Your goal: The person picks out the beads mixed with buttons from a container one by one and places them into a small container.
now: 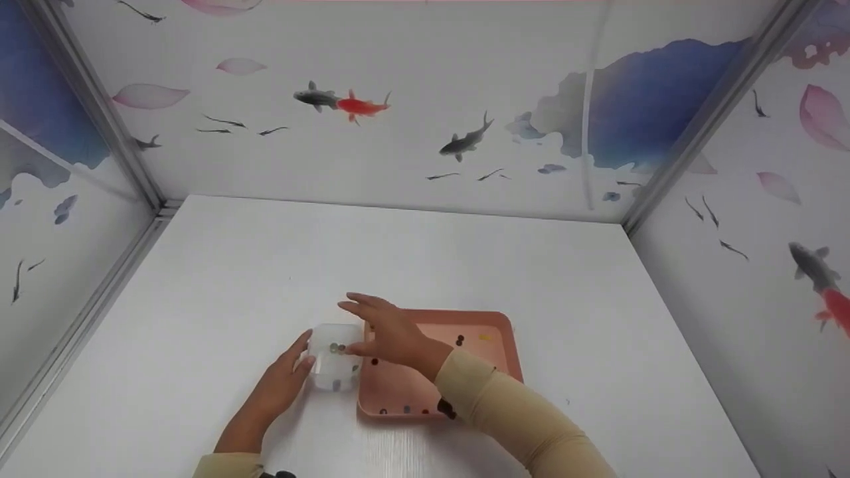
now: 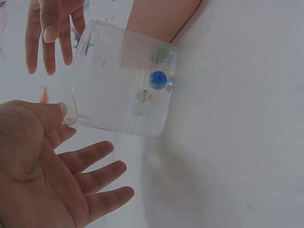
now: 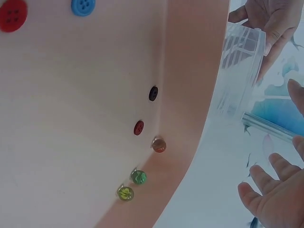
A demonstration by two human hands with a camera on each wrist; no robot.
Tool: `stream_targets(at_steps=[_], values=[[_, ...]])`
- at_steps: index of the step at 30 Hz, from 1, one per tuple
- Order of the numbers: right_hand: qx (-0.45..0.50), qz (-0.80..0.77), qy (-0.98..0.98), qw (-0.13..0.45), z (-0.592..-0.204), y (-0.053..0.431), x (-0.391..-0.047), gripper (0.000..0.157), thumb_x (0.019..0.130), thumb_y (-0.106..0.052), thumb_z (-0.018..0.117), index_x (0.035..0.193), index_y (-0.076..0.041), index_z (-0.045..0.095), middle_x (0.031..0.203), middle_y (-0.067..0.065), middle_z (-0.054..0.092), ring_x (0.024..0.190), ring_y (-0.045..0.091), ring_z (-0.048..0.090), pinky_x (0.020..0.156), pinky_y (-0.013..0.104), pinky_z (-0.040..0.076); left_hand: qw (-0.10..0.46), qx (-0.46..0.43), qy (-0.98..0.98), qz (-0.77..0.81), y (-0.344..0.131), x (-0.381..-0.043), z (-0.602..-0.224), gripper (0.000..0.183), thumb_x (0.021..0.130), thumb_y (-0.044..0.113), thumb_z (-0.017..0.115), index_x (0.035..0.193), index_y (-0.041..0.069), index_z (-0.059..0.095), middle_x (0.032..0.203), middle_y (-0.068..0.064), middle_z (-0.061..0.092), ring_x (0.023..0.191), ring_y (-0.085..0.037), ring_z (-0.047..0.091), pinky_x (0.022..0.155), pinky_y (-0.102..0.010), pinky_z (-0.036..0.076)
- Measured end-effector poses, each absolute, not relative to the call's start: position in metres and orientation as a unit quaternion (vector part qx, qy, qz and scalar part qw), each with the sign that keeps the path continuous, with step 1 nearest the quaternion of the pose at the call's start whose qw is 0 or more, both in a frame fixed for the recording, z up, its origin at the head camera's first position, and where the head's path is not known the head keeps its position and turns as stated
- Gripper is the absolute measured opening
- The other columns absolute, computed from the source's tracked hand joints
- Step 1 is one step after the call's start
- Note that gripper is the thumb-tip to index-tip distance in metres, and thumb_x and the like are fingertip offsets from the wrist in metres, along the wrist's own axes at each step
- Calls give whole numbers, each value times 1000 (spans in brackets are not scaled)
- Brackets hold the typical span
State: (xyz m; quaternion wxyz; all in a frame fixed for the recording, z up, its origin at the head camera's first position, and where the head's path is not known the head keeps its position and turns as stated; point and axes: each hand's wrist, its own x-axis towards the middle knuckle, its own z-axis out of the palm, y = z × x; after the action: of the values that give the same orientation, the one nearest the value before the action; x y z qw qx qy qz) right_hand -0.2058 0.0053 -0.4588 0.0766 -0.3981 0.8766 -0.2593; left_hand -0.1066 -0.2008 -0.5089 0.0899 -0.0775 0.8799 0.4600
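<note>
A clear plastic container (image 1: 324, 367) stands against the left side of a pink tray (image 1: 435, 318). Its rim is pinched by my left hand (image 1: 279, 385) between thumb and index finger, the other fingers spread in the left wrist view. Inside, a blue marble (image 2: 158, 80), a greenish marble (image 2: 162, 53) and paler ones lie at the bottom. Over the container's right edge hovers my right hand (image 1: 402, 338), fingers apart and nothing seen in them. The tray holds a red button (image 3: 13, 15), a blue button (image 3: 83, 5), a green marble (image 3: 138, 177) and a yellow marble (image 3: 126, 193).
A white table (image 1: 584, 318) lies under the tray and container. Panels printed with fish and petals form a back wall (image 1: 412, 60) and side walls. A dark button (image 3: 153, 93) and a small dark red button (image 3: 138, 127) lie near the tray's wall.
</note>
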Motion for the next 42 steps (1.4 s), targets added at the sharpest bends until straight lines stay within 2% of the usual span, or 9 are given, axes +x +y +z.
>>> stream_targets(at_steps=[2, 4, 6, 10, 24, 32, 42], values=[[-401, -265, 874, 77, -459, 7, -207, 72, 85, -37, 74, 148, -25, 41, 155, -4, 34, 129, 18, 49, 103, 34, 46, 89, -78, 880, 459, -200, -107, -509, 58, 105, 33, 39, 155, 12, 19, 154, -23, 30, 141, -46, 24, 112, -63, 21], [-401, -269, 872, 77, -459, 10, -208, 72, 85, -37, 75, 148, -24, 41, 155, -3, 34, 127, 19, 51, 102, 35, 46, 89, -79, 881, 459, -200, -107, -508, 57, 105, 31, 39, 155, 12, 19, 153, -23, 31, 141, -46, 24, 112, -62, 21], [-401, -271, 872, 74, -460, 12, -209, 72, 85, -36, 75, 148, -23, 41, 154, -2, 35, 128, 20, 50, 104, 36, 45, 87, -79, 881, 459, -199, -107, -508, 57, 105, 30, 39, 155, 11, 19, 152, -24, 31, 140, -47, 24, 111, -63, 21], [-398, -273, 873, 68, -460, 16, -212, 72, 85, -34, 75, 147, -21, 43, 153, 0, 38, 140, 21, 36, 109, 40, 39, 88, -83, 879, 462, -198, -107, -507, 56, 105, 28, 39, 155, 12, 20, 152, -23, 32, 141, -46, 24, 111, -63, 21], [-383, -287, 874, 86, -463, 25, -217, 67, 88, -32, 72, 147, -20, 43, 152, -2, 39, 141, 20, 35, 111, 41, 36, 84, -91, 882, 454, -198, -108, -510, 56, 105, 29, 39, 155, 12, 20, 152, -22, 33, 141, -46, 25, 111, -62, 21], [-384, -326, 858, 94, -466, 35, -222, 62, 91, -19, 70, 146, -14, 43, 151, 4, 40, 139, 23, 37, 101, 37, 47, 79, -91, 885, 450, -197, -108, -509, 56, 105, 29, 39, 155, 12, 21, 151, -23, 35, 140, -47, 26, 110, -63, 23], [-372, -332, 861, 99, -472, 43, -231, 58, 92, -22, 68, 144, -12, 45, 147, 5, 45, 138, 24, 40, 109, 42, 39, 82, -88, 882, 456, -197, -107, -506, 56, 105, 29, 40, 155, 12, 21, 151, -24, 34, 140, -47, 25, 110, -63, 22]])
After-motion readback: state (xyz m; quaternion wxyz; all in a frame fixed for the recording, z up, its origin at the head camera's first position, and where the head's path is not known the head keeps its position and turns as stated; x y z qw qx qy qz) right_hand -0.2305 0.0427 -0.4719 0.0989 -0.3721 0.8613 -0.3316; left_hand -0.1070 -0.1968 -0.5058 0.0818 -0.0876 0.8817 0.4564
